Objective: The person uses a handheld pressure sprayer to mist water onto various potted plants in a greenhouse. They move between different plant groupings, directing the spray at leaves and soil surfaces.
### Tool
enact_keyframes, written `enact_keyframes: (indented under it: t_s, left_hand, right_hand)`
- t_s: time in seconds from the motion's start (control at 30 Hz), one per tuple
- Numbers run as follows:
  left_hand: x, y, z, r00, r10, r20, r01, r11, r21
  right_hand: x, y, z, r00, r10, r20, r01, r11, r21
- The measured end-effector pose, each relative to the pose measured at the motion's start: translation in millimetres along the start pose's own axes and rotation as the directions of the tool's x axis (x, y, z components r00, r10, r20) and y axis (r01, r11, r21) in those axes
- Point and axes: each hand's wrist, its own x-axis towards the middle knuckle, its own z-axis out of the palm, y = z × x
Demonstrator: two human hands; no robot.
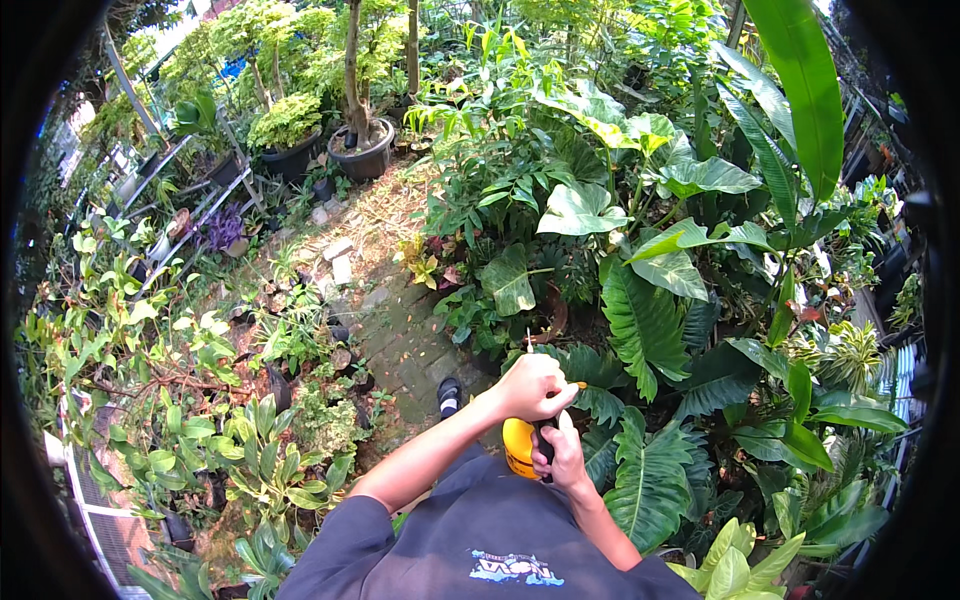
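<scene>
My left hand (535, 387) is closed in a fist in front of my body, on top of whatever it grips. A thin pale tip (529, 342) sticks out beyond its knuckles, and a small orange end (579, 386) shows at its right side. Just below, my right hand (566, 452) wraps round the black handle of a yellow, round-bodied tool (519, 447). The tool's upper part is hidden behind my hands, so its exact kind does not show. Whether the tip and orange end belong to it, I cannot tell.
Large-leaved plants (640, 320) crowd close on my right. A paved path (405, 340) runs ahead, with my shoe (449, 396) on it. Low leafy plants (265, 455) and a metal rail (85, 500) stand left. Beyond is a potted tree (362, 150).
</scene>
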Motion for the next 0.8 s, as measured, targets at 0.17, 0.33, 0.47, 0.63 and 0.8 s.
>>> enact_keyframes:
  t_s: [0.17, 0.33, 0.47, 0.63, 0.8]
  left_hand:
    - [-13.2, -9.3, 8.1, 0.99, -0.107, -0.091, 0.105, 0.994, -0.021]
    - [-36.3, -18.0, 9.3, 0.97, -0.191, -0.15, 0.184, 0.981, -0.06]
    - [-42.4, -19.2, 4.5, 0.958, -0.224, -0.18, 0.213, 0.974, -0.078]
    - [-37.6, -16.6, 5.3, 0.962, -0.216, -0.165, 0.198, 0.973, -0.121]
    - [-39.3, -1.1, 2.2, 0.97, -0.145, -0.196, 0.145, 0.989, -0.011]
  right_hand:
    - [11.0, 9.5, -3.2, 1.0, -0.014, 0.017, 0.014, 1.0, 0.013]
    - [18.2, 10.5, -7.5, 0.984, 0.135, 0.118, -0.127, 0.99, -0.068]
    - [25.8, 12.5, -8.4, 0.977, 0.177, 0.123, -0.164, 0.981, -0.107]
    - [23.6, 21.0, -5.7, 0.984, 0.175, 0.045, -0.172, 0.983, -0.059]
    - [11.7, 24.2, -7.3, 0.995, 0.045, 0.09, -0.034, 0.992, -0.124]
